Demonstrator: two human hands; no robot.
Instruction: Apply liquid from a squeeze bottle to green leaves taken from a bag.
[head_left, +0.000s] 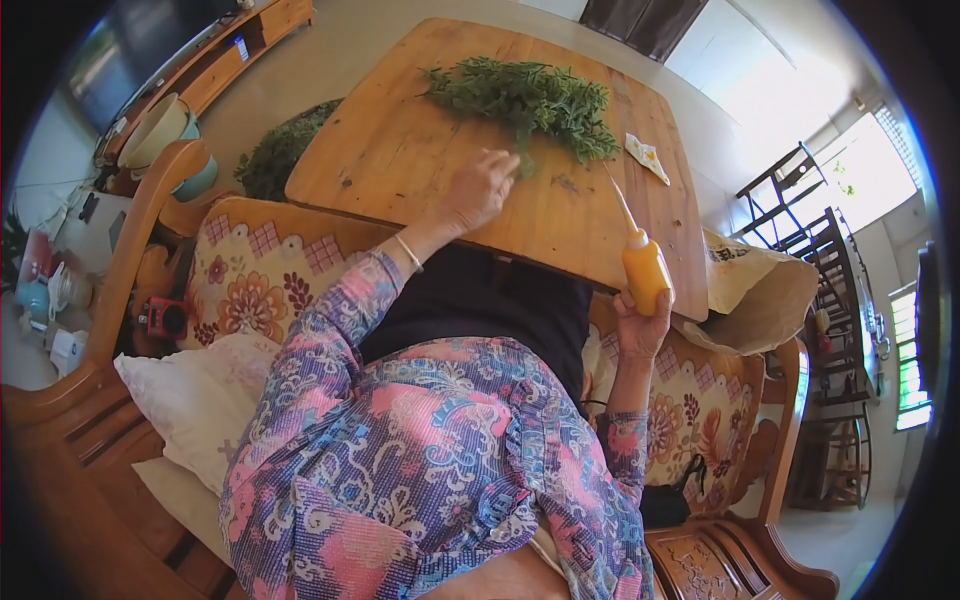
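Observation:
My right hand (643, 322) is closed around the base of a yellow squeeze bottle (646, 274). Its long thin nozzle slants up and to the left over the wooden table (420, 176). Across the table's far half spreads a pile of green leafy sprigs, likely artificial foliage (532, 101). My left hand (484, 187) is over the table at the near side of this pile, palm down with fingers bent. Its fingertips are beside a small sprig (526, 156) that sticks out towards me; whether they grip it is not clear.
A stained white scrap (647, 157) lies right of the pile. More greenery (289, 150) is on the floor left of the table. A large open brown paper bag (757, 300) stands at the table's right edge. The wooden bench has a floral cushion (251, 281).

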